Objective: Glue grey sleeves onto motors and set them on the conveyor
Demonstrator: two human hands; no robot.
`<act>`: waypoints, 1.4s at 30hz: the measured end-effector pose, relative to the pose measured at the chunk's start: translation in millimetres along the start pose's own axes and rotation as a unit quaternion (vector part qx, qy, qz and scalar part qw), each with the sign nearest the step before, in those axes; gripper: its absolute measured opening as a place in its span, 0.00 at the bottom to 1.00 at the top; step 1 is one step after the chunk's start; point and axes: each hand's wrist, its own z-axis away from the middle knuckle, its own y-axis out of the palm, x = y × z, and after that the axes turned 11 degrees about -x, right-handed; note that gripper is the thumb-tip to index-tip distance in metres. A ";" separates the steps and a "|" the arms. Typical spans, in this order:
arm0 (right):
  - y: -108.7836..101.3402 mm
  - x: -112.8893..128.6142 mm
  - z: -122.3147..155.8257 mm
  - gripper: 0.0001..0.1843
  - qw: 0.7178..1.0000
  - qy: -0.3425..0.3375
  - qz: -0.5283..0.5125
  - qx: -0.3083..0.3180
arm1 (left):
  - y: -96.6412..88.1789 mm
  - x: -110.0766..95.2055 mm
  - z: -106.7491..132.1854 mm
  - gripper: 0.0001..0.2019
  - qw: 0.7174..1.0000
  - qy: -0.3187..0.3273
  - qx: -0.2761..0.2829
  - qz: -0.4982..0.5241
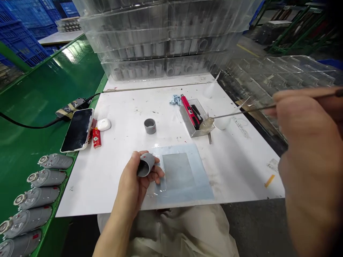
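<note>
Two hands apart, left (128, 184) gripping grey sleeve (146, 165), bore down-left, right (308, 142) pinching thin rod (241, 111)

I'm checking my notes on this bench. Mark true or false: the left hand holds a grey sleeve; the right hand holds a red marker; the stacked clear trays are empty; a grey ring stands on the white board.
The left hand holds a grey sleeve: true.
The right hand holds a red marker: false; it holds a thin metal rod tipped with a clear blob.
The stacked clear trays are empty: false; they hold grey tubes.
A grey ring stands on the white board: true.
</note>
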 end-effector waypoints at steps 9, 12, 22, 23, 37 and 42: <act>18.1 45.3 49.5 0.10 0.957 -0.006 -0.253 0.145 | 6.8 -5.8 1.0 0.23 1.000 -0.019 0.002 0.023; 37.5 43.0 54.9 0.11 0.941 -0.056 -0.296 0.155 | 8.5 -8.0 1.5 0.23 0.999 -0.020 0.002 0.027; 65.3 41.3 67.8 0.09 0.952 -0.084 -0.240 0.171 | 12.8 -13.4 0.9 0.22 0.997 -0.062 -0.003 0.046; 66.4 40.8 68.4 0.09 0.951 -0.084 -0.239 0.175 | 12.8 -13.5 0.5 0.22 0.997 -0.065 -0.002 0.046; 62.7 36.5 66.8 0.12 0.953 -0.150 -0.205 0.164 | 9.1 -11.4 2.4 0.24 0.998 -0.045 0.028 -0.013; 30.9 33.4 48.7 0.18 0.974 -0.080 -0.166 0.130 | 7.8 -10.4 4.1 0.23 0.999 -0.044 0.012 -0.028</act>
